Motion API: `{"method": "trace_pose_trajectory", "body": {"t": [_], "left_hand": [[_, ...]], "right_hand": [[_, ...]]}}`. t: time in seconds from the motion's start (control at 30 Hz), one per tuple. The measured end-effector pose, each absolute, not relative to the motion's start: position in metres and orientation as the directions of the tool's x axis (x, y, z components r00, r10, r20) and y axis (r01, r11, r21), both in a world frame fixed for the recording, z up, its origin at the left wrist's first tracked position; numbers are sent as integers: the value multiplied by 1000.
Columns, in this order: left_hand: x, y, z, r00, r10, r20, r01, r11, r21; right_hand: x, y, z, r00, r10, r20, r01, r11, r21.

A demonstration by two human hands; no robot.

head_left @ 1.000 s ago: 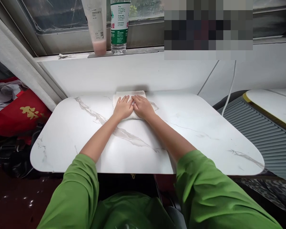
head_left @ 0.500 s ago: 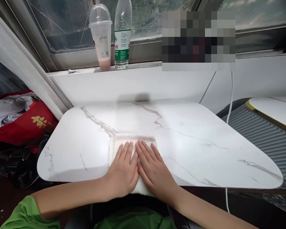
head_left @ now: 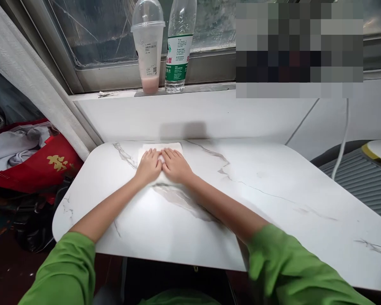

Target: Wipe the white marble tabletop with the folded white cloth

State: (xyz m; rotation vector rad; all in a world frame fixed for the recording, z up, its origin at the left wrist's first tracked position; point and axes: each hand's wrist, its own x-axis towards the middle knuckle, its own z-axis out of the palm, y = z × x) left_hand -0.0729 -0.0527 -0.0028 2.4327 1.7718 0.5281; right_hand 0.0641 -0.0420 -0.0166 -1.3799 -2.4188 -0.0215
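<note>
Both of my hands lie side by side on a white folded cloth (head_left: 175,146), near the back edge of the white marbled table (head_left: 120,216). My left hand (head_left: 149,166) presses flat on its left part, fingers extended toward the wall. Close against it, my right hand (head_left: 176,165) rests flat on the right part, with its fingertips angled up and left. The hands cover most of the cloth; its far edge and a strip below the palms show. Neither hand grips anything.
On the window sill stand a plastic cup (head_left: 149,55) with some pink drink and a clear bottle (head_left: 179,53) with a green-white label. A red bag (head_left: 63,152) holding cloth lies at left. A white cable (head_left: 342,140) hangs at right beside a grey ribbed surface (head_left: 358,178).
My hands and the cloth have slid away from the table's front edge toward the back, slightly left. My arms are now stretched out. The view has shifted a little.
</note>
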Motion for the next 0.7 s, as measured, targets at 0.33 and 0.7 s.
{"method": "trace_pose_trajectory", "body": {"t": [0.33, 0.7], "left_hand": [[-94, 12, -2, 335, 916, 220, 908, -376, 185], [-107, -137, 1, 495, 840, 224, 841, -528, 121]], "right_hand": [[44, 16, -20, -405, 854, 327, 873, 468, -139], [43, -113, -18, -520, 785, 336, 803, 584, -121]]}}
